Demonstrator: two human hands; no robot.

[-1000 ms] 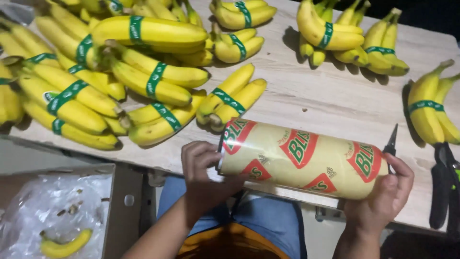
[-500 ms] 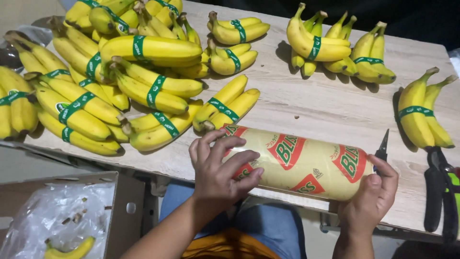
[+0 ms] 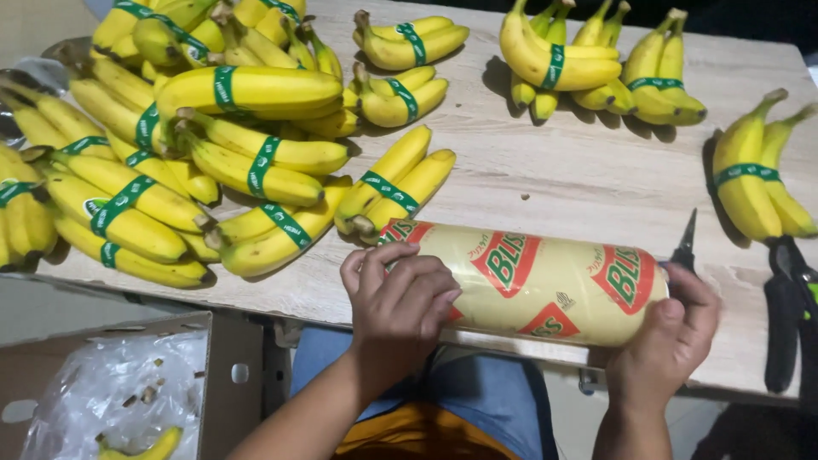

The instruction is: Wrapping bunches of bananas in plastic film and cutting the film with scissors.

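Observation:
A thick yellow roll of plastic film [image 3: 545,285] with red and green printed patches lies on its side near the front edge of the wooden table [image 3: 579,179]. My left hand [image 3: 399,311] rests over the roll's left end with the fingers curled on it. My right hand [image 3: 669,341] grips the right end, thumb on top. Small black scissors [image 3: 683,247] lie just behind my right hand.
Many banana bunches with green bands [image 3: 213,145] are piled on the table's left, with more at the back [image 3: 588,64] and right [image 3: 758,179]. Black pruning shears [image 3: 788,315] lie at the right edge. A cardboard box with a plastic liner [image 3: 111,400] sits below left.
My left hand has moved from the open left end onto the top of the roll. The roll stays on the table and my right hand keeps hold of its end.

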